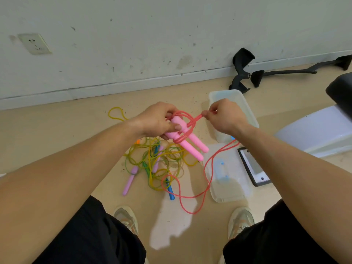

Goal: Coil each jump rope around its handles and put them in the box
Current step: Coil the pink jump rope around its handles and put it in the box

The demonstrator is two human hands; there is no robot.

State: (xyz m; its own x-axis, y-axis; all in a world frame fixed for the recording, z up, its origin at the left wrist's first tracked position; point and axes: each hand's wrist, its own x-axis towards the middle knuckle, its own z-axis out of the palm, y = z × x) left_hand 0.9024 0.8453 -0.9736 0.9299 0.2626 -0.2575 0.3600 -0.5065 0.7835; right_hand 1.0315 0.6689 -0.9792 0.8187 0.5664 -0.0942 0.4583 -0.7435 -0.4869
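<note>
Pink handles (190, 147), paired and wound with several turns, are gripped in my left hand (156, 121); my right hand (226, 117) pinches the red rope (195, 120) taut just to their right. Slack trails onto the floor (209, 235) beside the clear box (247, 111).

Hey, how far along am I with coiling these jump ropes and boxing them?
Done: nothing yet; no rope shows in the clear box. In hand: left hand holds the pink handles, right hand pinches the red rope, a few turns wound on. Left: its trailing slack, then the tangled pile.
</note>
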